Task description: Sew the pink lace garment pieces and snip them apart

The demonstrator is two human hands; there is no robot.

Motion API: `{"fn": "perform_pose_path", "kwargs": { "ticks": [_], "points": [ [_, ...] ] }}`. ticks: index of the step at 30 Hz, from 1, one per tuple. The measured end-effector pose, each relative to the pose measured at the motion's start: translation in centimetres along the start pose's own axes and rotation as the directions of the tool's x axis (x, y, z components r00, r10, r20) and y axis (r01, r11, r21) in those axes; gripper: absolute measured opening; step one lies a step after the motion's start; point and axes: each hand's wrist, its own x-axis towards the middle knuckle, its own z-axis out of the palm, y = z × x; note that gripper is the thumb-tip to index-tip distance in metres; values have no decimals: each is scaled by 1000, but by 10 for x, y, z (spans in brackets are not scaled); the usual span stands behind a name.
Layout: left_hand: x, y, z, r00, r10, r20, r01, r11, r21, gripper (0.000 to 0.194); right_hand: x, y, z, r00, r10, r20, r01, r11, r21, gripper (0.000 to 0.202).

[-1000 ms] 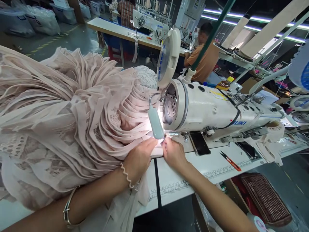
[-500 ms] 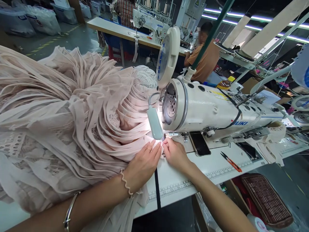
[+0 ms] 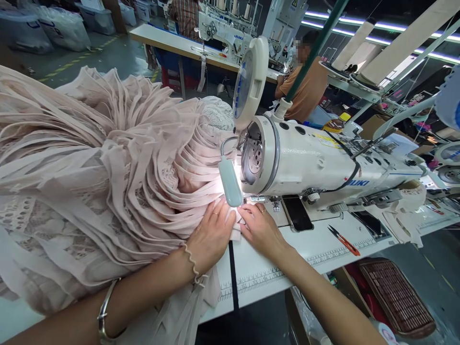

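Note:
My left hand [image 3: 212, 231] lies on pale pink fabric [image 3: 190, 211], its fingers stretched out flat toward the needle area of a white sewing machine [image 3: 302, 153]. My right hand [image 3: 261, 231] is on the other side of the small lit fabric end [image 3: 235, 232], its bent fingertips and thumb closed on the edge. A pale green lamp [image 3: 231, 183] hangs just above my fingertips and hides the needle and presser foot. The fabric runs left from my hands into a large gathered heap of pink strips and lace [image 3: 108, 143].
A black phone [image 3: 299, 213] lies by the machine bed, with orange-handled thread snips [image 3: 344, 240] to its right. A measuring tape strip [image 3: 266, 279] runs along the table's front edge. Behind are another sewing table [image 3: 172, 42] and a seated person in an orange top [image 3: 307, 91].
My left hand has shifted slightly left and its fingers have straightened. My right hand's thumb and index finger have moved a little apart. More of the fabric end shows between my hands.

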Motion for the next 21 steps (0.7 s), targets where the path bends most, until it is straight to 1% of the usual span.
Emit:
{"fn": "perform_pose_path", "kwargs": {
  "ticks": [2, 4, 5, 7, 9, 13, 17, 21],
  "points": [
    [1, -1, -3, 1000, -3, 29, 2, 1000, 28, 27, 4, -3, -1, 1000, 5, 6, -4, 994, -105, 29],
    [2, -1, -2, 997, 45, 68, -46, 999, 5, 23, 6, -2, -1, 999, -35, 29, 39, 984, -173, 35],
    [3, 0, -1, 995, 73, 71, -72, 997, -15, 21, 7, 0, -1, 997, -60, 42, 67, 980, -186, 37],
    [3, 2, 2, 992, 113, 51, -112, 993, -34, 21, 6, 5, 1, 994, -94, 52, 102, 978, -184, 36],
    [4, 5, 5, 989, 146, 17, -145, 989, -18, 26, 4, 11, 4, 994, -99, 36, 104, 980, -171, 35],
    [5, 10, 8, 979, 192, -62, -188, 980, 67, 36, 0, 19, 12, 999, -48, -25, 44, 989, -142, 38],
    [5, 11, 5, 978, 204, -45, -197, 971, 134, 38, -1, 20, 17, 1000, 5, -8, -6, 993, -118, 42],
    [6, 10, 3, 980, 196, -26, -192, 975, 113, 38, -2, 22, 18, 1000, 6, -4, -7, 997, -74, 48]
  ]
}}
